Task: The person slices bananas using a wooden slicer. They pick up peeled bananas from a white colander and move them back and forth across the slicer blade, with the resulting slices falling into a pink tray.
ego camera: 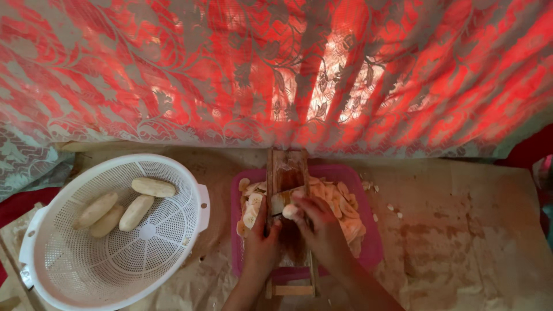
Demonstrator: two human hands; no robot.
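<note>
Brown paper-covered floor (461, 230), white basket (69, 253), pink tray (374, 242), stray slices (394, 210)

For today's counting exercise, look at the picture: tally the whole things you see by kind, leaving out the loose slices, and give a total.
Peeled whole bananas in the white colander: 4
White colanders: 1
Pink trays: 1
Wooden slicer boards: 1
Banana pieces held on the slicer: 1
Hands: 2, left hand and right hand
Total: 10

From my head, the one camera looks steeply down and forward, close over my hands, facing a red curtain (299, 69).
</note>
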